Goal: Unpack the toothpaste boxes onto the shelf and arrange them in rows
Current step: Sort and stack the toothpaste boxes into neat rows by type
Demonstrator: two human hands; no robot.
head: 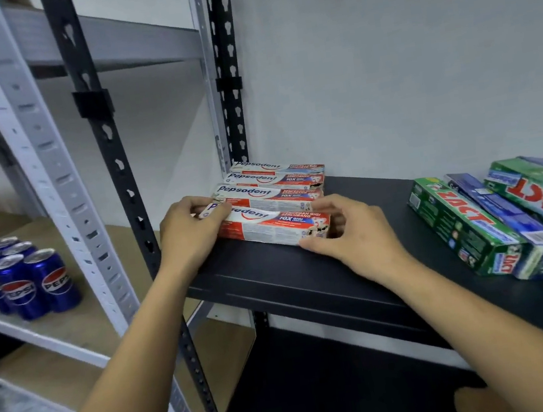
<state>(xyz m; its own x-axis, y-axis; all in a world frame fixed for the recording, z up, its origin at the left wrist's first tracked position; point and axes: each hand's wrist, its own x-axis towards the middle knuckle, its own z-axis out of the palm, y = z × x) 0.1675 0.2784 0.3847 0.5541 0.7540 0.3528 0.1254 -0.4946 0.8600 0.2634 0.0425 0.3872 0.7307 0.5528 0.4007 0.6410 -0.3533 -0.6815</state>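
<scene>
Front red-and-white cardboard toothpaste box (pixel 274 224), black metal shelf (pixel 272 275): left hand (pixel 190 230), right hand (pixel 346 230) gripping its 2 ends. Risk: skewing the 3 matching boxes (pixel 271 185) behind through uneven push.

I count four Pepsodent boxes (pixel 271 187). To their right lie at least two green Zact boxes (pixel 465 221) and two blue boxes (pixel 505 209). To their left stand at least eight Pepsi cans (pixel 55 279).

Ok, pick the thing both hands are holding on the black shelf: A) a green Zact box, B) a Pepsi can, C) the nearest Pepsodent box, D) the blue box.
C: the left hand and right hand grip opposite ends of the nearest Pepsodent box.
</scene>
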